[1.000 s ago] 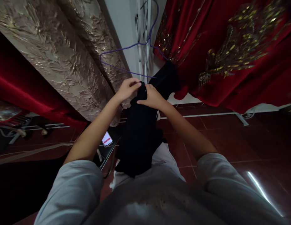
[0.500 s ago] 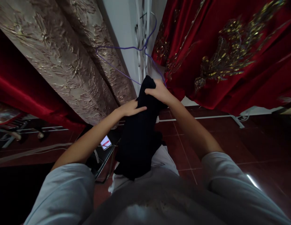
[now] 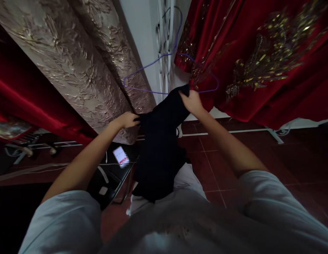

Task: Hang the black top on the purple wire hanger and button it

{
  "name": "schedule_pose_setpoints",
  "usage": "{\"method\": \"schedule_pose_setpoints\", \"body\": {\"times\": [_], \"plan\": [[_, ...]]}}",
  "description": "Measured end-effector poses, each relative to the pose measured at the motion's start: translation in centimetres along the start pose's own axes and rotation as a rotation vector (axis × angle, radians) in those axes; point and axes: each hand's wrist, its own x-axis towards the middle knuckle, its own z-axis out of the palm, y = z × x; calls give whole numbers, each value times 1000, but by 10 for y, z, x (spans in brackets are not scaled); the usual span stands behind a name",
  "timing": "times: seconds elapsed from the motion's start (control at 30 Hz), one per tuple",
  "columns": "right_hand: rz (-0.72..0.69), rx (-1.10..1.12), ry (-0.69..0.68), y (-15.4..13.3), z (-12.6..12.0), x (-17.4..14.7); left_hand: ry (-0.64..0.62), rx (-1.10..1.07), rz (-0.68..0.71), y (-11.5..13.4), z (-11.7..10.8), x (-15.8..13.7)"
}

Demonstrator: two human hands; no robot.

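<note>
A black garment (image 3: 161, 148), its exact kind too dark to make out, is stretched between my hands and hangs down over my lap. My left hand (image 3: 127, 120) is closed on its left upper edge. On the other side my right hand (image 3: 192, 101), slightly blurred, grips the raised upper right corner. Just beyond the cloth, a purple wire hanger (image 3: 146, 91) hangs in front of a white metal rack (image 3: 165, 67). The hanger's lower bar passes behind the garment and near my right hand.
Embossed beige fabric (image 3: 100, 70) hangs at the left, and red satin with gold sequins (image 3: 248, 81) at the right. Left of my lap, a lit phone (image 3: 120, 156) lies on a black chair or small table (image 3: 116, 190). Red tiles (image 3: 248, 158) cover the floor.
My hands have moved apart, left hand leftward and right hand rightward, spreading the garment's upper edge wider. The purple hanger has swung round and shows broader.
</note>
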Motion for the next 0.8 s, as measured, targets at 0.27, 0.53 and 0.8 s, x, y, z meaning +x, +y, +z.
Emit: {"method": "schedule_pose_setpoints", "body": {"times": [0.27, 0.53, 0.8], "plan": [[6, -72, 145, -8, -42, 17, 563, -30, 38, 28, -89, 20], [-42, 161, -95, -17, -36, -6, 565, -304, 184, 99, -106, 86], [112, 181, 159, -30, -135, 12, 492, -155, 41, 71, -135, 94]]}}
